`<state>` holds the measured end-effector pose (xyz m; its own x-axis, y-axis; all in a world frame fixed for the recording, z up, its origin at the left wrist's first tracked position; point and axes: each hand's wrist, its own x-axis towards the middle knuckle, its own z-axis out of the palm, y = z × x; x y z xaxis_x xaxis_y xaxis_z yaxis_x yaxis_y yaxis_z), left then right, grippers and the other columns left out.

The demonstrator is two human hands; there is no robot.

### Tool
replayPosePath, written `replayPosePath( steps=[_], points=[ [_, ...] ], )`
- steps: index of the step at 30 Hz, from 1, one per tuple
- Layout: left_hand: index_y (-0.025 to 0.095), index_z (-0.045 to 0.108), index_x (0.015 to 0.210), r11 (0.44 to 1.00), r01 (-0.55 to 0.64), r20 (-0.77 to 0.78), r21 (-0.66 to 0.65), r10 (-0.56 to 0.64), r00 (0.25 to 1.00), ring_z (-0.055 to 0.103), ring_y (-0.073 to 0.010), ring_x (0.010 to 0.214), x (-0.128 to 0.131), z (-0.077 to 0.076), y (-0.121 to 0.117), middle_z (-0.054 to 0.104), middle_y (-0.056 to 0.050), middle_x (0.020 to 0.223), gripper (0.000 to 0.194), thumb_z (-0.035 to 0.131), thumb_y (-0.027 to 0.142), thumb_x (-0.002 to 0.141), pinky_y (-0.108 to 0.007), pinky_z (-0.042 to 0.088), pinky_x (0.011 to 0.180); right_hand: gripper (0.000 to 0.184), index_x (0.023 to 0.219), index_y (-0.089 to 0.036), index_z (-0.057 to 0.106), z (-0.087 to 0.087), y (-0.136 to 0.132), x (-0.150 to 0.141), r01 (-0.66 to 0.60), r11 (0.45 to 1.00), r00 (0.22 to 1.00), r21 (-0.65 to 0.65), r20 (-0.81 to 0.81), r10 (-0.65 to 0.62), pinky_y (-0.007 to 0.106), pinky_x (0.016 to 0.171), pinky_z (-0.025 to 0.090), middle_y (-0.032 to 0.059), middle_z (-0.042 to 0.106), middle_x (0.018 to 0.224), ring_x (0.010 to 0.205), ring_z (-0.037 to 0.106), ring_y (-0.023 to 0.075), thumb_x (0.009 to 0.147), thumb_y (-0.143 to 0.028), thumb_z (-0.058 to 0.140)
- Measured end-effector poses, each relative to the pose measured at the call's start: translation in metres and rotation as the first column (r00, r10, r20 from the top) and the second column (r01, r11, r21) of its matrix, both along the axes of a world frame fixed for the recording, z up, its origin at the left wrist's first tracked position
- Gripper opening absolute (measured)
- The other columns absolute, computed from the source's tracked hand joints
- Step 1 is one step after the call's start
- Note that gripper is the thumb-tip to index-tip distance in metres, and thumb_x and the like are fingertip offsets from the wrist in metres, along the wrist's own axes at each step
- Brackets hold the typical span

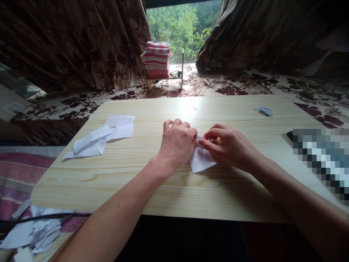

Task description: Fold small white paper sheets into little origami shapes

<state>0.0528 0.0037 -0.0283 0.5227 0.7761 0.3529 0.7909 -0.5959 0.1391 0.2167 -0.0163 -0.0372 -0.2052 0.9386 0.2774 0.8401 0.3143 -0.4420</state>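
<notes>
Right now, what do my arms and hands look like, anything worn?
Your left hand and right hand are gloveless, with no visible rings or watch. Neither the left forearm nor right forearm shows a sleeve; the left has two small spots.

The left hand [176, 145] partly hides the held paper [202, 161]; pixelation obscures 1 object [321, 160].

Paper piece [202, 160] held by left hand [177, 141] and right hand [231, 147] at center of table [177, 196]. Loose sheets [95, 142] spread near left edge, folded paper [265, 111] parked by far-right corner, striped cloths [157, 60] stacked beyond far edge.
</notes>
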Motion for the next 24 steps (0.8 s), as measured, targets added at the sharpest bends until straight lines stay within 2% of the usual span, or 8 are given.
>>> replayPosePath(
  steps=[7, 10, 13, 17, 24],
  points=[
    [0.02, 0.068, 0.078, 0.999, -0.013, 0.072, -0.045, 0.016, 0.997, 0.054, -0.0201, 0.085, -0.005, -0.004, 0.0, 0.069, -0.003, 0.082, 0.02, 0.049, 0.02, 0.085, -0.04, 0.034, 0.085, 0.009, 0.079, -0.019, 0.061, 0.0, 0.001, 0.001, 0.013, 0.999, 1.0, -0.037, -0.018, -0.014, 0.027, 0.057, 0.041, 0.0039, 0.061, 0.079, 0.067, 0.055, 0.0168, 0.072, -0.024, 0.065],
    [0.019, 0.067, 0.077, 0.997, -0.022, 0.089, -0.072, 0.028, 0.996, 0.055, -0.0198, 0.084, -0.006, -0.005, 0.001, 0.069, -0.002, 0.081, 0.017, 0.051, 0.018, 0.083, -0.039, 0.034, 0.084, 0.009, 0.076, -0.02, 0.058, -0.001, -0.001, 0.003, -0.008, 0.999, 1.0, 0.032, 0.004, 0.008, 0.028, 0.057, 0.041, 0.0038, 0.061, 0.078, 0.071, 0.056, 0.0187, 0.072, -0.022, 0.066],
    [0.018, 0.066, 0.077, 0.995, -0.024, 0.088, -0.094, 0.032, 0.996, 0.055, -0.0198, 0.084, -0.006, -0.005, 0.002, 0.069, -0.002, 0.081, 0.016, 0.051, 0.018, 0.083, -0.039, 0.034, 0.084, 0.002, 0.078, -0.02, 0.062, -0.003, -0.005, 0.005, -0.079, 0.991, 0.993, 0.106, 0.093, 0.069, 0.029, 0.061, 0.042, 0.0054, 0.062, 0.082, 0.079, 0.056, 0.021, 0.077, -0.021, 0.061],
    [0.019, 0.067, 0.077, 0.993, -0.021, 0.095, -0.113, 0.032, 0.995, 0.055, -0.0199, 0.083, -0.006, -0.005, 0.003, 0.07, -0.003, 0.082, 0.019, 0.049, 0.018, 0.083, -0.04, 0.034, 0.084, 0.014, 0.089, -0.021, 0.069, -0.005, -0.009, 0.005, -0.131, 0.981, 0.98, 0.145, 0.169, 0.106, 0.029, 0.062, 0.042, 0.006, 0.065, 0.085, 0.08, 0.057, 0.0212, 0.083, -0.021, 0.056],
    [0.02, 0.07, 0.079, 0.978, -0.031, 0.096, -0.207, 0.052, 0.994, 0.056, -0.0212, 0.084, 0.0, -0.001, 0.006, 0.07, -0.003, 0.081, 0.02, 0.051, 0.023, 0.082, -0.041, 0.034, 0.085, 0.021, 0.08, -0.021, 0.072, 0.001, -0.012, 0.003, -0.16, 0.979, 0.96, 0.124, 0.249, 0.126, 0.027, 0.06, 0.039, 0.0053, 0.065, 0.082, 0.078, 0.055, 0.0183, 0.087, -0.021, 0.052]
  ],
)
